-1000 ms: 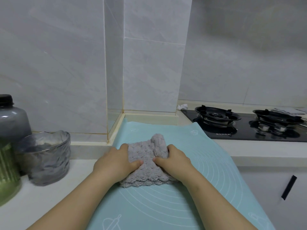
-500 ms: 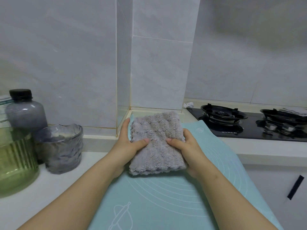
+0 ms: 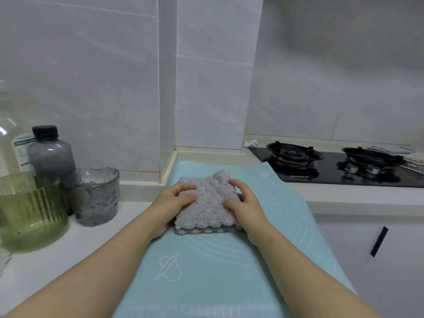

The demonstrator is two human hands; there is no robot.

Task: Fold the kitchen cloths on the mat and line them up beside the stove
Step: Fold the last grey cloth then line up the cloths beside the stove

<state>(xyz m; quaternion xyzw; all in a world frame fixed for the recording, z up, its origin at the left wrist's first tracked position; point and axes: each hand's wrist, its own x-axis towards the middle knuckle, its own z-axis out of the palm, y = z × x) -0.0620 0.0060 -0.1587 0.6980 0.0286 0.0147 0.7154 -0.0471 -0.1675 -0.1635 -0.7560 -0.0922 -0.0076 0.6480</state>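
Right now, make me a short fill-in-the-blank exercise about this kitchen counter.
1. The left hand and right hand grip the fluffy grey cloth on the light blue silicone ____.
2. The black two-burner gas stove sits on the cloth's ____ side.
3. The dark-capped grey plastic bottle stands behind a ribbed ____ glass jar.
Missing words: mat; right; green.

We faced pale grey tiled walls [image 3: 91,76] with a jutting column [image 3: 215,99]; below the white counter's [image 3: 344,196] edge hung a black-handled cabinet door [image 3: 401,267].
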